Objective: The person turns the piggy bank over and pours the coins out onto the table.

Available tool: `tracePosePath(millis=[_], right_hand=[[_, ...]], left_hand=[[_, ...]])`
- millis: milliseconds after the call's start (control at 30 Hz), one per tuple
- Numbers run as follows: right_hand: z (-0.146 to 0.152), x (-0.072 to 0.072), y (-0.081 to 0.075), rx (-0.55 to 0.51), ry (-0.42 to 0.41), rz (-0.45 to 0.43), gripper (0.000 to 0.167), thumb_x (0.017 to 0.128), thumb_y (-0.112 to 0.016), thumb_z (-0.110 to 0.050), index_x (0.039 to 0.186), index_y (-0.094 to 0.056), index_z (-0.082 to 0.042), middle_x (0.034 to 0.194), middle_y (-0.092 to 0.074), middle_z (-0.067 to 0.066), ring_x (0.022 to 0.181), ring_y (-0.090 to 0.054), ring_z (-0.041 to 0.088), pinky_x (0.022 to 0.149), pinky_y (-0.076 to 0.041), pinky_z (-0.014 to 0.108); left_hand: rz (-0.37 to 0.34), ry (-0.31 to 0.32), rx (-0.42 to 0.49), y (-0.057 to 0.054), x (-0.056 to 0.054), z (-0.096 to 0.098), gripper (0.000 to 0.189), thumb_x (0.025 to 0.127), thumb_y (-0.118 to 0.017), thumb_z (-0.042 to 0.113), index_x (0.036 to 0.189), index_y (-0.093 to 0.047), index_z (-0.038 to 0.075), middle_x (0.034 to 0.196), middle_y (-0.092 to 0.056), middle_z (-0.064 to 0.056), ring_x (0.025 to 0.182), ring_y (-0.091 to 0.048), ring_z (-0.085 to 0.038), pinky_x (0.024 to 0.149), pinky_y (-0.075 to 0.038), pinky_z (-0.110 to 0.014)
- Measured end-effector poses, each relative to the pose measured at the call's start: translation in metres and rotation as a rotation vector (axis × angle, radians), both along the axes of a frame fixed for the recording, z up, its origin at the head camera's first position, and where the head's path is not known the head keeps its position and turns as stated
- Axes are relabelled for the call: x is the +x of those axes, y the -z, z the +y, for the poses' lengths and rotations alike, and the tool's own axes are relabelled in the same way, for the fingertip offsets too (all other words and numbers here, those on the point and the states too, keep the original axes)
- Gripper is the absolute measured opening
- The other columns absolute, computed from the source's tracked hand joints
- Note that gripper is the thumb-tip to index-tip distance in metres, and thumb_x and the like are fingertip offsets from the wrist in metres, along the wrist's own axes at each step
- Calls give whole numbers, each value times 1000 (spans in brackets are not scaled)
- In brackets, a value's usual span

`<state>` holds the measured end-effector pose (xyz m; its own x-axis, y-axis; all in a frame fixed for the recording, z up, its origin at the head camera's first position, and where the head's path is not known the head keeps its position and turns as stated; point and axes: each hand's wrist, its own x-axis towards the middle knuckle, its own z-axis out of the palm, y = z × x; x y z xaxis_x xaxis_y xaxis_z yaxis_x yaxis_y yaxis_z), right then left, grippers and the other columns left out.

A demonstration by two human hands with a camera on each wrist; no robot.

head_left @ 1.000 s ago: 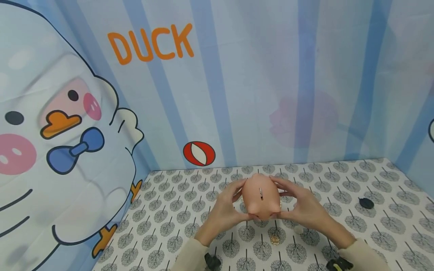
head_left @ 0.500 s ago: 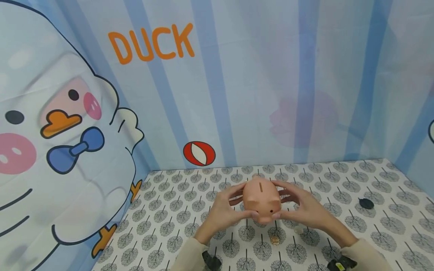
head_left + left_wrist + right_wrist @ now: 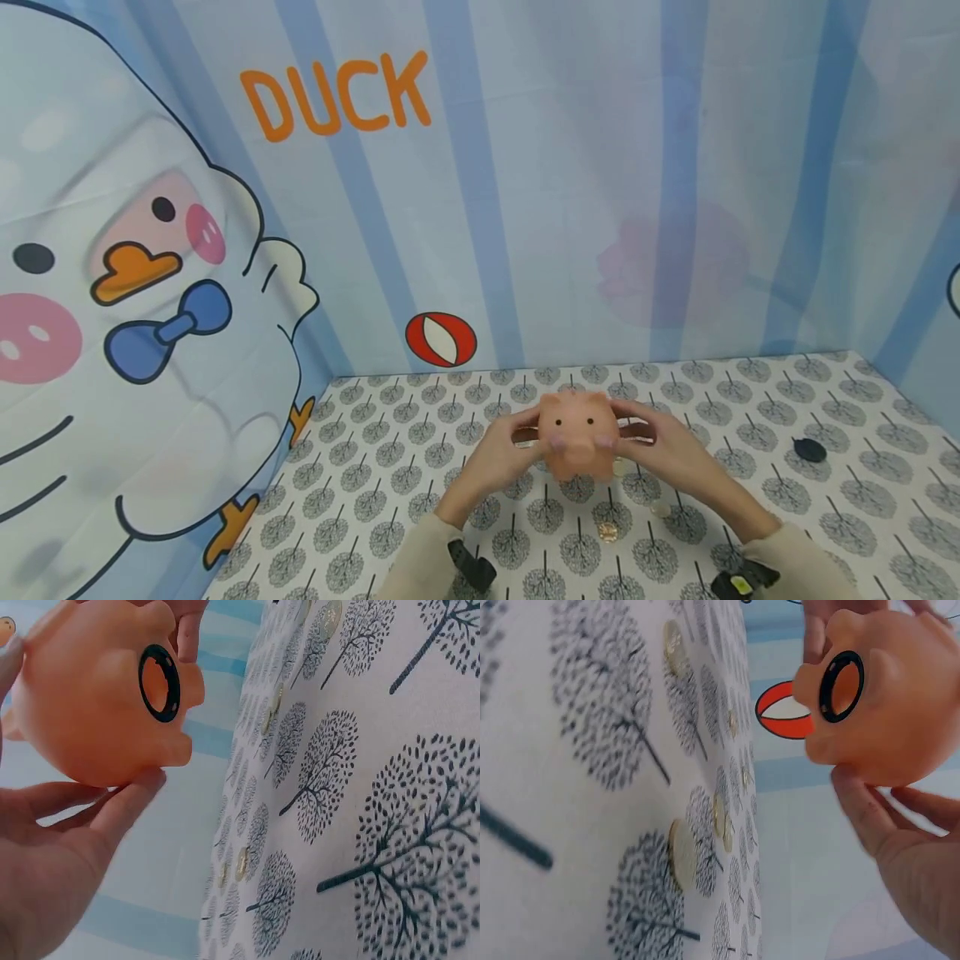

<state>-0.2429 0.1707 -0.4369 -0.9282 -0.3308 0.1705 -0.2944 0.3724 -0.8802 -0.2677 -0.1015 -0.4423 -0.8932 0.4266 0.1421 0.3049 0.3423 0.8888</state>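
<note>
A pink-orange piggy bank (image 3: 577,429) is held up over the table with its face toward me. My left hand (image 3: 501,454) grips its left side, thumb near the snout. On the opposite side my right hand (image 3: 666,446) holds it the same way. Both wrist views show an uncovered round hole with a black rim (image 3: 159,682) in its belly, between the stubby legs. Below lie several gold-coloured coins, among them one coin (image 3: 607,532) in front and a paler coin (image 3: 660,508) near my right wrist. The slot on the back is hidden now.
A small black round piece (image 3: 810,450), perhaps a plug, lies on the right of the table. The tree-patterned tablecloth (image 3: 360,517) meets a striped curtain (image 3: 525,208) at the back and a duck-printed one at left.
The piggy bank has tipped in my hands: its slotted top faced me before, and now its face does. Something pale stuck in the slot a second ago was gone half a second later.
</note>
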Motion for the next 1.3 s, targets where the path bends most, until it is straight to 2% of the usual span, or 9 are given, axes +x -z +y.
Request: tracePosePath(millis=[67,200,300,467,667,900,1033,1167,1300], right_hand=[[-2,-2,-3,26,7,-54,68,104,-65,-41,156,-47,-1,152,-58,24,127,-68,38,101,-63,45],[-6,-5,-5,6,-5,-165,71,108,-55,-47,155,-46,6,143,-64,25,117,-74,28,105,-62,44],[-6,-6,-3,-19,-19,-182,70,109,-55,-45,154,-46,7,139,-66,25,112,-75,24,102,-63,40],[-4,-8,-1,-17,-39,-159,66,109,-56,-43,153,-48,6,140,-65,24,111,-74,22,96,-64,30],[-4,-8,-2,-27,-60,-152,65,109,-57,-40,153,-47,7,142,-64,26,116,-73,27,94,-64,28],[0,-6,-3,34,-62,-80,69,101,-69,-37,154,-48,3,151,-56,28,131,-65,43,104,-62,48],[4,-6,-2,3,-78,-85,79,95,-78,-34,157,-43,1,157,-49,29,133,-63,44,103,-63,46],[7,-5,0,-57,-121,-86,87,90,-84,-27,160,-39,-2,162,-42,30,138,-57,50,104,-62,43],[9,-6,3,-71,-155,-13,92,86,-88,-22,160,-38,-1,164,-39,30,140,-53,54,109,-59,49]], left_hand=[[-55,18,13,1,-4,1,68,100,-62,61,151,-59,17,139,-71,-10,120,-73,-25,104,-62,-34],[-144,0,48,3,-9,4,72,100,-56,69,145,-65,13,126,-77,-11,102,-79,-22,100,-63,-35],[-162,6,70,4,-10,6,72,100,-57,69,142,-67,11,122,-78,-13,98,-79,-21,96,-65,-33],[-160,12,61,2,-9,4,72,98,-58,70,141,-68,14,122,-78,-12,97,-79,-19,93,-66,-32],[-162,5,53,1,-7,2,74,97,-60,70,144,-65,13,128,-76,-10,105,-78,-20,96,-65,-30],[-132,2,31,0,-5,-4,70,94,-76,53,148,-61,12,137,-71,-13,125,-70,-27,103,-62,-38],[-128,16,49,-1,-4,-7,72,89,-84,43,149,-57,16,140,-70,-15,131,-67,-29,108,-60,-40],[-118,48,84,-2,-3,-8,78,83,-92,30,150,-53,17,147,-64,-11,137,-62,-28,113,-57,-35],[-75,48,75,-3,0,-6,93,76,-97,24,155,-48,16,157,-54,-8,144,-55,-28,116,-52,-28]])
